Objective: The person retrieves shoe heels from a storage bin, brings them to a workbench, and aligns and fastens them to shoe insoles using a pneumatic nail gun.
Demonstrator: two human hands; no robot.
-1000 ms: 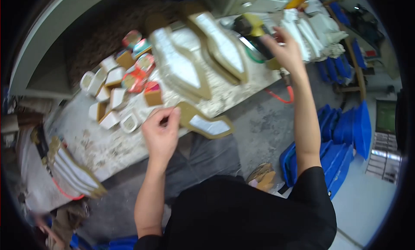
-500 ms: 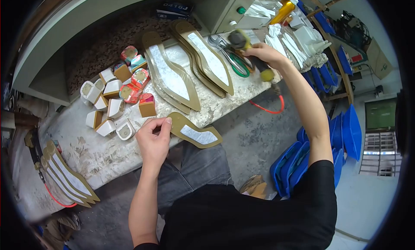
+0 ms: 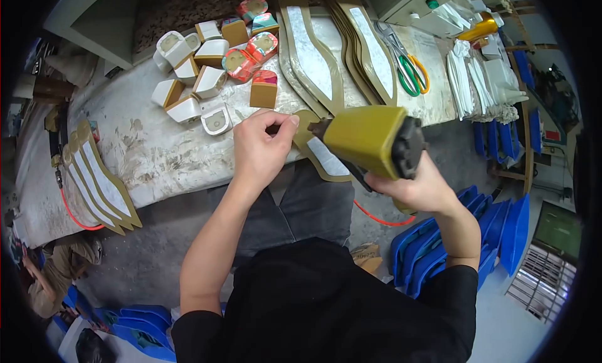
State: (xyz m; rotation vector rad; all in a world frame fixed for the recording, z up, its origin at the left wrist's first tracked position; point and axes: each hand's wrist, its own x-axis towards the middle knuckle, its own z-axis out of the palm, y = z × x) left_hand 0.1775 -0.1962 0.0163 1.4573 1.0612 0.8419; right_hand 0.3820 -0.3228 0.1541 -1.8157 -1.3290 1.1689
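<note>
My left hand (image 3: 262, 143) pinches the rounded end of an olive insole piece (image 3: 327, 157) with a pale strip, over the table's front edge. In my right hand (image 3: 421, 186) is a yellow-and-black air tool (image 3: 365, 136), its tip over the insole piece close to my left fingertips. Behind the tool lie two stacks of similar insole pieces, a left stack (image 3: 310, 56) and a right stack (image 3: 374, 52). White heel blocks (image 3: 211, 81) and red patterned heel blocks (image 3: 239, 63) sit on the table to the left of the stacks.
Scissors (image 3: 411, 74) and white strips (image 3: 463, 81) lie at the back right of the table (image 3: 150, 150). More insoles (image 3: 103, 175) rest at the left. A red hose (image 3: 382, 222) hangs below the tool. Blue trays (image 3: 433, 244) stand at right. Another person (image 3: 59, 269) is at lower left.
My right hand has brought the tool from the table's right side to the insole piece beside my left hand. The view has shifted, and my left hand still pinches the piece.
</note>
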